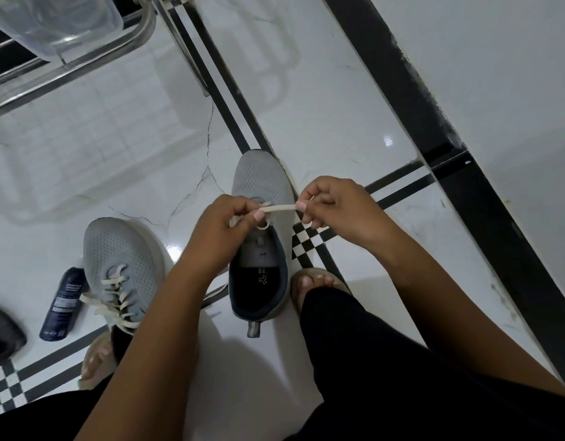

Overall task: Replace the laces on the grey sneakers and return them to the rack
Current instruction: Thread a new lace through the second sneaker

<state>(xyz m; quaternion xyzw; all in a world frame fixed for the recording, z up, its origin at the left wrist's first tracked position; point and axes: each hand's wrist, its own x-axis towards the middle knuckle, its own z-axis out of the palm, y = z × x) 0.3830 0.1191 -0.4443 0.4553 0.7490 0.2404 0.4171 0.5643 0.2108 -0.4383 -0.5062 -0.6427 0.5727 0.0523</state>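
Both our hands pinch one cream lace (279,208) taut above the grey sneaker (259,237): left hand (225,230) curled near its eyelets, right hand (335,211) knuckles-up, slightly apart.

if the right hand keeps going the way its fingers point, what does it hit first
Probably the left hand: the right hand points leftward along the taut lace stretched between them, above the unlaced sneaker. Depth is unclear.

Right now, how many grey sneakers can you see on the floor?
2. One sneaker, already laced, lies at the left beside a dark bottle; the other sneaker sits in the middle under both hands. None seems hidden.
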